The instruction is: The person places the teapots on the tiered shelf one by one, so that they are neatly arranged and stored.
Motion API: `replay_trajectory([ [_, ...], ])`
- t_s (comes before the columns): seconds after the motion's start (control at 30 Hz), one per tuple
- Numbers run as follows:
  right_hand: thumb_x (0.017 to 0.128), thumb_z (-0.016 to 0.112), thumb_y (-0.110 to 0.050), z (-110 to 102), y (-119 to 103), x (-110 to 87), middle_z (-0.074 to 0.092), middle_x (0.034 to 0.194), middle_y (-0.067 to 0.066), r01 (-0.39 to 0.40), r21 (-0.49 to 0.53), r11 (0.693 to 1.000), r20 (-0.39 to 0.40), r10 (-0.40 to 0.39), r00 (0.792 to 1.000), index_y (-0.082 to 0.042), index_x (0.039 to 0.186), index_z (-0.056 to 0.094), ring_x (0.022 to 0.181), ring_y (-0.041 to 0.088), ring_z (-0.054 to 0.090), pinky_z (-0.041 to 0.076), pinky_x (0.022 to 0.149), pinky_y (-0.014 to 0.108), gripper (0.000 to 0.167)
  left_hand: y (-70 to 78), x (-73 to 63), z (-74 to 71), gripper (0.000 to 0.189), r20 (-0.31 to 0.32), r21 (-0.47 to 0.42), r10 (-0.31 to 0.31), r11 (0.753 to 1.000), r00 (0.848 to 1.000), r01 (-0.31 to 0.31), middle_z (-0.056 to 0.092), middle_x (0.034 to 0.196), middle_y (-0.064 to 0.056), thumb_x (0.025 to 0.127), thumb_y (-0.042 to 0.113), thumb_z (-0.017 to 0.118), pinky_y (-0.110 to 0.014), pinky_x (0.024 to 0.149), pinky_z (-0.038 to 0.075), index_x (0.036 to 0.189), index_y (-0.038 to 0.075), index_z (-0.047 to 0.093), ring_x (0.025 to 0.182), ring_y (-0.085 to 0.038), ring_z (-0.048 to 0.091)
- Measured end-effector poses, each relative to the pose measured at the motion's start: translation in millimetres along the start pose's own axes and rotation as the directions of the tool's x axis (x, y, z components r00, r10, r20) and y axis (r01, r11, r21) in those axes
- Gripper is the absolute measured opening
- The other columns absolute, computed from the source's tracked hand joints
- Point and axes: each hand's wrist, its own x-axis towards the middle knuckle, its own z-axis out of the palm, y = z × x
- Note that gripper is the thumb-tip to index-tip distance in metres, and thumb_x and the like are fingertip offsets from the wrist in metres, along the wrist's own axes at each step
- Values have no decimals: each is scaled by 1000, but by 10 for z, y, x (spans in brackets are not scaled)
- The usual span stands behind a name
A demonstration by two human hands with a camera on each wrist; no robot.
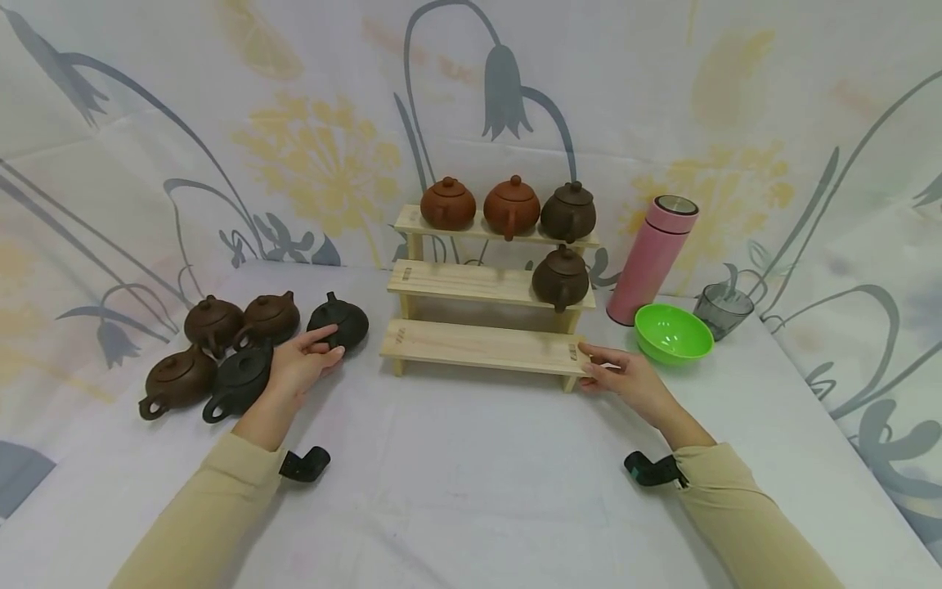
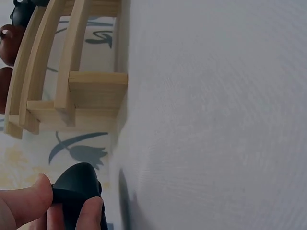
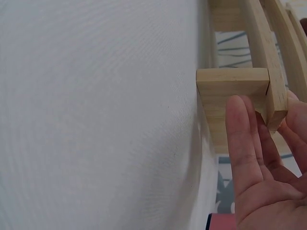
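My left hand (image 1: 302, 366) pinches a black teapot (image 1: 346, 323) between thumb and fingers, left of a three-step wooden stand (image 1: 478, 348). In the left wrist view the teapot (image 2: 81, 179) shows close up, partly covered by the fingers. My right hand (image 1: 625, 380) grips the right end of the stand's lowest board. In the right wrist view, the thumb lies on one face of the board (image 3: 277, 108) and the fingers reach under it. Two reddish teapots (image 1: 448, 204) and a dark brown teapot (image 1: 569, 213) sit on the top step. Another brown teapot (image 1: 561, 280) stands at the middle step's right end.
Several brown and black teapots (image 1: 180, 378) cluster at the left, beside my left forearm. Right of the stand are a pink thermos (image 1: 651, 266), a green bowl (image 1: 673, 337) and a clear grey cup (image 1: 724, 309). A patterned cloth (image 1: 331, 164) hangs behind the white table (image 1: 456, 491).
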Motion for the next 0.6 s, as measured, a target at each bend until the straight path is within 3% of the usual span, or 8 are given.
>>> replay_trajectory([
  [0.13,93,57,-8,10,0,0,45,115,29,3,8,1000,-4,-3,1000,10,136,38,82,12,65,51,78,27,50,75,-71,6,52,28,26,53,998,998,-54,44,93,-5,87,3,65,-14,69,49,135,3,48,70,-2,54],
  [0.33,94,56,-8,28,-4,-7,45,113,28,-7,11,1000,-3,7,1000,10,136,38,84,15,66,51,79,27,49,217,-188,-7,50,49,150,147,977,988,-153,45,100,-7,88,6,65,-15,66,43,135,6,49,85,-10,44],
  [0.6,94,57,-10,4,-17,-10,46,112,27,-9,-1,1000,-5,9,1000,8,136,39,84,16,66,51,79,27,50,423,-322,27,50,99,177,194,962,976,-209,44,104,-5,89,12,65,-20,70,42,136,11,49,70,-6,50],
])
